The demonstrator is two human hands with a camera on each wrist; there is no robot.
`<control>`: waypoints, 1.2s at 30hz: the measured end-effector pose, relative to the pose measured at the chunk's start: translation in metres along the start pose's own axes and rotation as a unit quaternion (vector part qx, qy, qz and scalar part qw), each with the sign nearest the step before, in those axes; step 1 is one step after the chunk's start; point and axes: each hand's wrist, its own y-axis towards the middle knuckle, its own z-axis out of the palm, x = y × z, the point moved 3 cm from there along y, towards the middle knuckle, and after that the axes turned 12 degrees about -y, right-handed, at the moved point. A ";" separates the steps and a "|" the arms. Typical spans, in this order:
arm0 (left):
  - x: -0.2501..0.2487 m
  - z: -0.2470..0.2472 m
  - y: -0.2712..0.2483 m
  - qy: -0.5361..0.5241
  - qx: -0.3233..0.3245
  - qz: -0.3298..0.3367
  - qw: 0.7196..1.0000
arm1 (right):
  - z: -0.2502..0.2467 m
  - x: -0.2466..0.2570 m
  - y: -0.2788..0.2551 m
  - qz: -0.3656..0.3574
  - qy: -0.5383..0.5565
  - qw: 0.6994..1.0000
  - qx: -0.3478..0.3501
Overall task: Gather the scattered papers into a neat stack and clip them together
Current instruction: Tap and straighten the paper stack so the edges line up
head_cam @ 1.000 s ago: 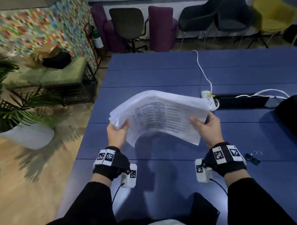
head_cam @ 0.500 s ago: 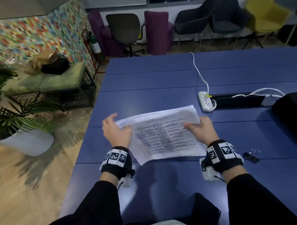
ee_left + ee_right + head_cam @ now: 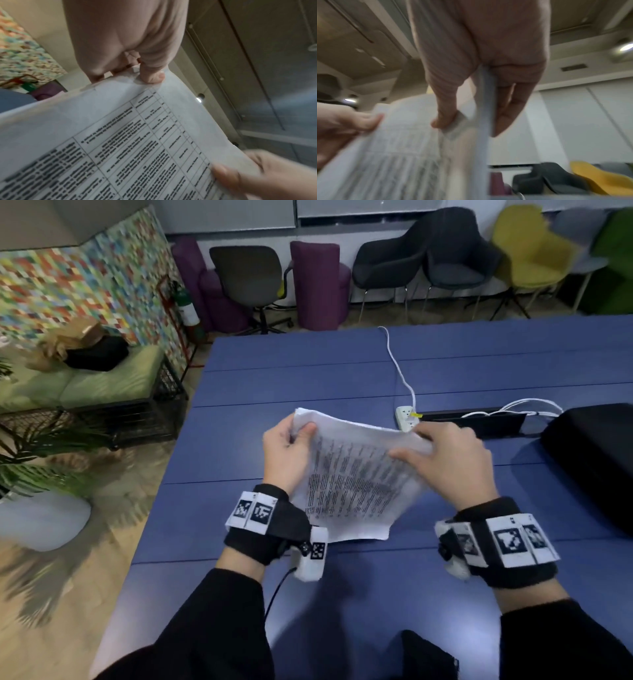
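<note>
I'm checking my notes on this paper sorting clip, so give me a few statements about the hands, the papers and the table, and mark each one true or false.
1. Both hands hold the papers. True: the left hand and right hand grip opposite upper corners.
2. The papers are blank. False: the top sheet carries a printed table.
3. A clip already holds the papers. False: none shows on them.
4. A white power strip lies on the blue table. True.

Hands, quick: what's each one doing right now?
Left hand: grips the papers at their far left corner.
Right hand: grips the papers' far right edge.
</note>
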 end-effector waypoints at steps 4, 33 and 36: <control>0.009 -0.004 0.001 -0.065 -0.035 -0.030 0.997 | 0.027 -0.042 0.013 -0.007 0.397 0.916 0.052; 0.079 0.027 0.000 0.057 0.019 -0.181 0.982 | 0.103 -0.073 0.040 -0.004 0.477 0.878 0.042; 0.129 0.024 -0.025 0.045 -0.024 -0.296 0.954 | 0.141 -0.089 0.023 -0.007 0.396 0.917 0.051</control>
